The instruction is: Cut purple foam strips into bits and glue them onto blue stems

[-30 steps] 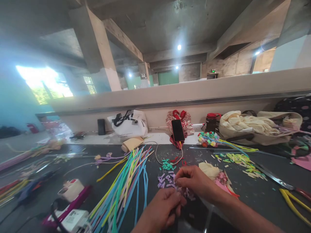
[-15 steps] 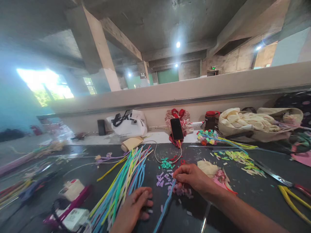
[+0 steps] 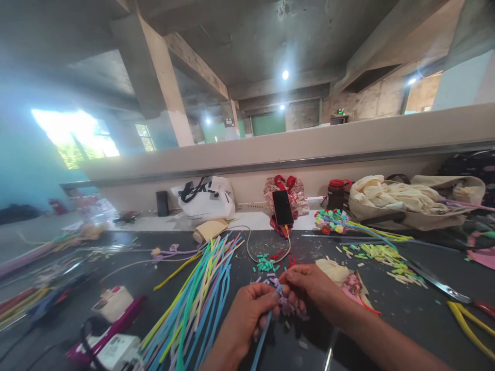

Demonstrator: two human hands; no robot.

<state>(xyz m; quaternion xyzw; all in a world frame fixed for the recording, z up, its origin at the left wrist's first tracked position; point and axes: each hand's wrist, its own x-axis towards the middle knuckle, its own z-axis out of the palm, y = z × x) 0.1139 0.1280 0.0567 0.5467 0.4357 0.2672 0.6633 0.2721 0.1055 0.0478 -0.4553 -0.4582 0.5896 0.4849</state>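
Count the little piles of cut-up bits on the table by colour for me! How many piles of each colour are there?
Purple bits, by the left hand and right hand: 1
Teal bits: 1
Yellow-green bits: 1
Total: 3 piles
The left hand also holds one long blue strip.

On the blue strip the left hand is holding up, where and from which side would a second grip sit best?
On the blue strip, just under its top end, which sticks up between the left hand and right hand. Probably pinch across its width from the right, since the left hand's fingers already wrap the other side. The long lower part hangs loose toward the table edge and would likely flop.
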